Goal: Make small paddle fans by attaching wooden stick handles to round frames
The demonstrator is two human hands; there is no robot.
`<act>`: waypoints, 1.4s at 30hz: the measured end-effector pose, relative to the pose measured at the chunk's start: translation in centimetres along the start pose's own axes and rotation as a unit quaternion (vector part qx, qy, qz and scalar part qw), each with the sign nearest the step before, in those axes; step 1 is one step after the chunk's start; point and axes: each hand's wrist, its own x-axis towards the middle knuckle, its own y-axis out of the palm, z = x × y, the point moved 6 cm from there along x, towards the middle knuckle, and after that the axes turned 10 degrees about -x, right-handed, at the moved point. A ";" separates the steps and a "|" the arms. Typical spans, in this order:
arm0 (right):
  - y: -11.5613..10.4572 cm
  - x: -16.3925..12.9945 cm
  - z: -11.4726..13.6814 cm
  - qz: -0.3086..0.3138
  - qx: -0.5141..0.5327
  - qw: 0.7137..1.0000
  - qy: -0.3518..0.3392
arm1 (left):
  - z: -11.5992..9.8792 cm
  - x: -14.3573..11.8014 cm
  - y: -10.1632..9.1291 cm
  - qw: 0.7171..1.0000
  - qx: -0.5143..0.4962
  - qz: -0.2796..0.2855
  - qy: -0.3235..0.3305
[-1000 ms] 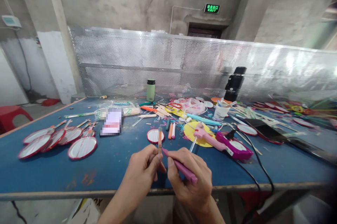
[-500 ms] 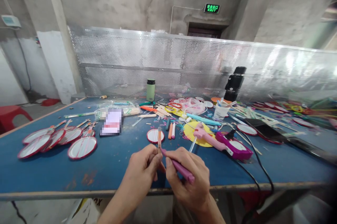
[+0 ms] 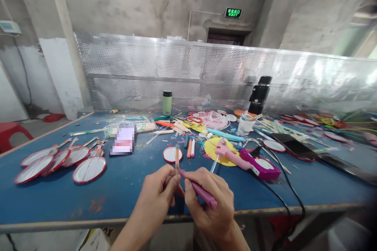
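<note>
My left hand point(image 3: 159, 193) pinches an orange wooden stick point(image 3: 177, 156) and holds it upright above the near edge of the blue table point(image 3: 59, 198). My right hand point(image 3: 212, 204) grips a purple pen-like tool point(image 3: 200, 193), whose tip touches the stick close to my left fingers. Both hands meet in front of my body, just over the table's front edge. A small round red-rimmed white disc point(image 3: 170, 154) lies on the table right behind the stick.
Several red-rimmed fan discs on sticks point(image 3: 88, 168) lie at the left. A pink glue gun point(image 3: 228, 156) on a yellow disc, a magenta device point(image 3: 263, 166) with a black cable point(image 3: 290, 200), loose sticks, a white cup point(image 3: 244, 125), a green bottle point(image 3: 167, 102) and a phone point(image 3: 294, 145) crowd the middle and right.
Both hands have stayed together on the stick and the tool, shifting only slightly. The view has tilted a little, so everything sits a bit lower and to the left.
</note>
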 end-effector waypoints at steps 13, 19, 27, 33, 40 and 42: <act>-0.1 -0.3 -0.1 -0.004 0.000 1.000 0.002 | 0.2 0.0 0.0 1.000 0.003 0.000 -0.004; 0.0 -0.1 0.0 0.004 -0.011 1.000 -0.002 | 0.0 0.0 0.0 1.000 -0.005 0.001 -0.005; -0.4 -0.3 0.0 -0.028 -0.009 1.000 0.000 | -0.1 0.0 -0.1 1.000 0.004 0.002 -0.003; -0.1 -0.1 0.0 -0.004 -0.007 1.000 -0.008 | -0.1 -0.1 0.0 1.000 0.005 0.000 0.000; 0.0 -0.1 0.1 0.008 -0.001 1.000 -0.022 | 0.0 0.1 0.0 1.000 -0.013 0.003 0.001; 0.1 0.0 0.2 0.007 -0.005 1.000 -0.029 | -0.1 0.1 -0.1 1.000 -0.010 -0.003 0.003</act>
